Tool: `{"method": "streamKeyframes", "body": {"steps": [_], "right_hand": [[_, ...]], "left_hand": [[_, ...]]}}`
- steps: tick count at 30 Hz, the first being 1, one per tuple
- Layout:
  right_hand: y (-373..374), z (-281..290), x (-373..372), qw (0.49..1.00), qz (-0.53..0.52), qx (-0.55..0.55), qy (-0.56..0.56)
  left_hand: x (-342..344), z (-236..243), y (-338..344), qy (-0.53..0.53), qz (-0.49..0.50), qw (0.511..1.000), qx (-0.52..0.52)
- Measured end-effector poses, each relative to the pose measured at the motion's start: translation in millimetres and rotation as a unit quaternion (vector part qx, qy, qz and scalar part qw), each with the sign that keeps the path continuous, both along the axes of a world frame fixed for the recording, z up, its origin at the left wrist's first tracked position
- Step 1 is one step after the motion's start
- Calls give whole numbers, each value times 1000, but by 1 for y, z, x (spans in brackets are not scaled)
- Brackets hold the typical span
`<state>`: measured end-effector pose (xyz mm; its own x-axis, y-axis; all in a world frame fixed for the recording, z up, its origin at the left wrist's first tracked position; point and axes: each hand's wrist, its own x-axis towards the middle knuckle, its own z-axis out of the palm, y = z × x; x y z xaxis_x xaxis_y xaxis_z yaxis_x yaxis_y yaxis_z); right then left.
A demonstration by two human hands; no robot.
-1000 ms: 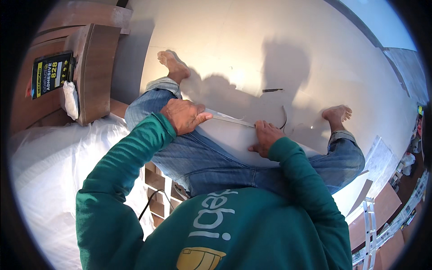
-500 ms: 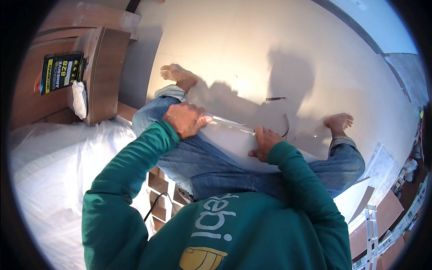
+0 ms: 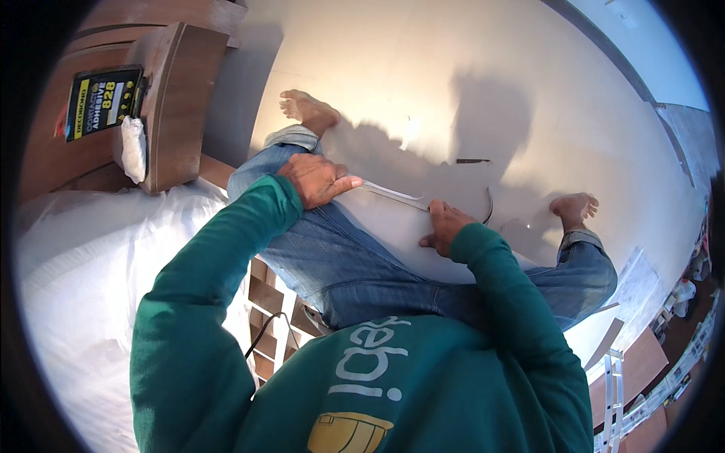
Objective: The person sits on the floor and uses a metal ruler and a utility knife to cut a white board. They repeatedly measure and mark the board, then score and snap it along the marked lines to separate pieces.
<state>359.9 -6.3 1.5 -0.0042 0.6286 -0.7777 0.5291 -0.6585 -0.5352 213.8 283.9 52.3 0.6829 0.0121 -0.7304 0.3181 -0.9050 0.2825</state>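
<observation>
A smooth white sheet lies between my spread legs, its far edge running from one hand to the other. My left hand is closed at the left end of that edge, thumb stretched along it toward the right. My right hand grips the edge further right, fingers over the top and thumb below. Between them a thin pale strip runs along the edge, its free tip curling away. My left fingers are partly hidden, so whether a tool is in them I cannot make out.
A dark sliver and a curved dark strip lie on the pale surface ahead. At left, a black-and-yellow adhesive can stands by a brown wooden box, near clear plastic sheeting. A ladder is at lower right.
The whole view has shifted slightly, so the scene sits a little higher in the picture. Both hands keep nearly the same hold along the sheet's edge.
</observation>
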Motion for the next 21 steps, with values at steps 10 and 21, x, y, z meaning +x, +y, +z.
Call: {"method": "streamKeyframes", "body": {"steps": [10, 21], "right_hand": [[14, 8, -6, 999, 10, 44, -14], [33, 2, -7, 1000, -1, -7, 11]], "left_hand": [[-6, 20, 9, -32, 16, 999, 20], [-18, -1, 24, -17, -7, 999, 32]]}}
